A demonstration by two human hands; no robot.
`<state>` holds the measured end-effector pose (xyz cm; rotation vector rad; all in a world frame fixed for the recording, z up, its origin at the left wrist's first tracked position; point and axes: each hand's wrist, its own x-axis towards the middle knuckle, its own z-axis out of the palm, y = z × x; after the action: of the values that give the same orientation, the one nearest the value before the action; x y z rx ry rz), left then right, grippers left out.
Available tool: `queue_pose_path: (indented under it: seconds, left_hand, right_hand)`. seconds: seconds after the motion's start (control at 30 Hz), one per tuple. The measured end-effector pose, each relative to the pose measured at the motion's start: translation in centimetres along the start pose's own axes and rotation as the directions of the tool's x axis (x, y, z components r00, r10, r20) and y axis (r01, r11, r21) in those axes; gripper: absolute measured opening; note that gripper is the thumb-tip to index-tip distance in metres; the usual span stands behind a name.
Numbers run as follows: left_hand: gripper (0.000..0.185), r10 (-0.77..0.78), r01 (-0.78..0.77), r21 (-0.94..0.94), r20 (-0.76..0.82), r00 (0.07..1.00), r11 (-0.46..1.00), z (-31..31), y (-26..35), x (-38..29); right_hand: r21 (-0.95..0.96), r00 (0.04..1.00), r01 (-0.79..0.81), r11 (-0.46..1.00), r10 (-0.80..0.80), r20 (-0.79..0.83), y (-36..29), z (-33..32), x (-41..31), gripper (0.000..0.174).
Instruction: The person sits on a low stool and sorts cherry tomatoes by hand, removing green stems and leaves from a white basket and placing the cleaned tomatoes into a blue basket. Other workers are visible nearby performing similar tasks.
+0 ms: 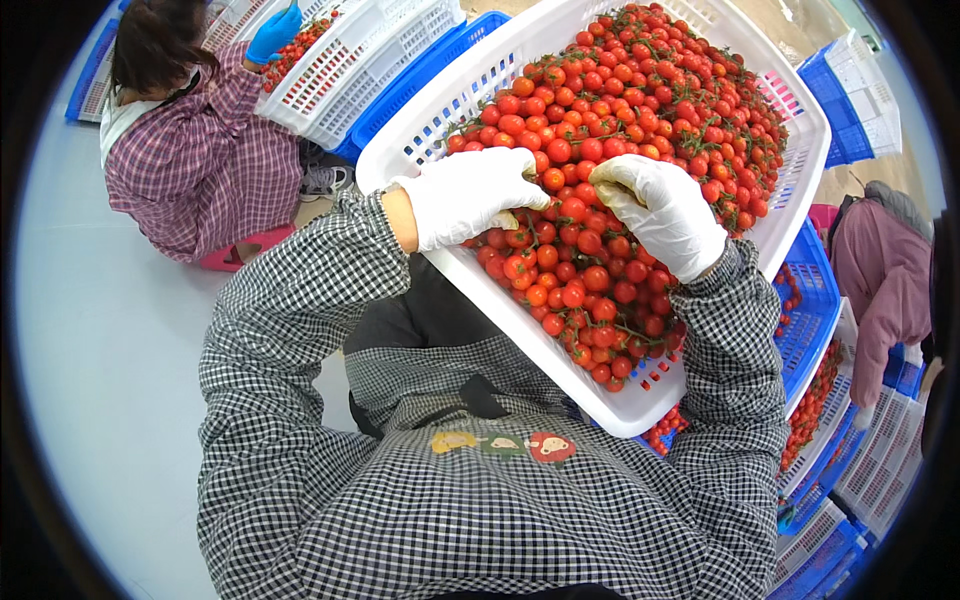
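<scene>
A large white perforated plastic basket [517,300] lies before me, heaped with red cherry tomatoes [596,279], many on green stems. My left hand [476,196], in a white glove, rests at the basket's near left edge, fingers curled over the tomatoes; a gap shows between thumb and fingertips, and whether a fruit or stem is between them cannot be told. My right hand [661,214], gloved in white with stained fingertips, is over the middle of the heap with its fingers bent inward; what they may hold is hidden.
A co-worker in a plaid garment [217,161] sits at upper left beside stacked white crates [352,82]. Another person in a pink sleeve [881,277] is at the right. Blue and white crates [814,300] with tomatoes stand at my right, below the basket's rim.
</scene>
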<state>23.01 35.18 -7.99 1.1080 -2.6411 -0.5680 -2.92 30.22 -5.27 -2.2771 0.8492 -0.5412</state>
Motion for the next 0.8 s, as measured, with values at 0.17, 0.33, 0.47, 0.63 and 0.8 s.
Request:
queue_pose_path:
  seconds: [0.17, 0.33, 0.47, 0.63, 0.8]
  left_hand:
    - [0.027, -0.17, 0.169, -0.161, 0.004, 0.985, 0.972, -1.7, 0.8, 0.9]
    - [0.024, -0.619, 0.381, -0.919, 0.24, 0.747, 0.103, -2.3, 1.5, 1.8]
    - [0.031, -0.488, 0.066, -0.877, 0.326, 0.81, -0.476, -1.5, 1.6, 2.0]
    - [0.035, -0.338, 0.015, -0.705, 0.358, 0.87, -0.709, 0.8, 1.6, 3.1]
    - [0.033, -0.348, 0.016, -0.75, 0.326, 0.879, -0.661, 1.3, 2.6, 3.8]
  right_hand:
    - [0.064, 0.996, -0.08, 0.995, 0.081, -0.026, 0.0, -0.5, -0.1, 0.011]
    - [0.435, 0.947, -0.306, 0.847, 0.318, 0.047, 0.5, -0.7, -0.1, 0.016]
    - [0.657, 0.915, -0.37, 0.657, 0.379, 0.137, -1.1, -1.2, 0.4, 0.024]
    - [0.729, 0.91, -0.359, 0.583, 0.393, 0.134, -2.1, -0.5, 1.1, 0.028]
    - [0.683, 0.933, -0.299, 0.666, 0.355, 0.063, -1.2, 1.2, 1.4, 0.025]
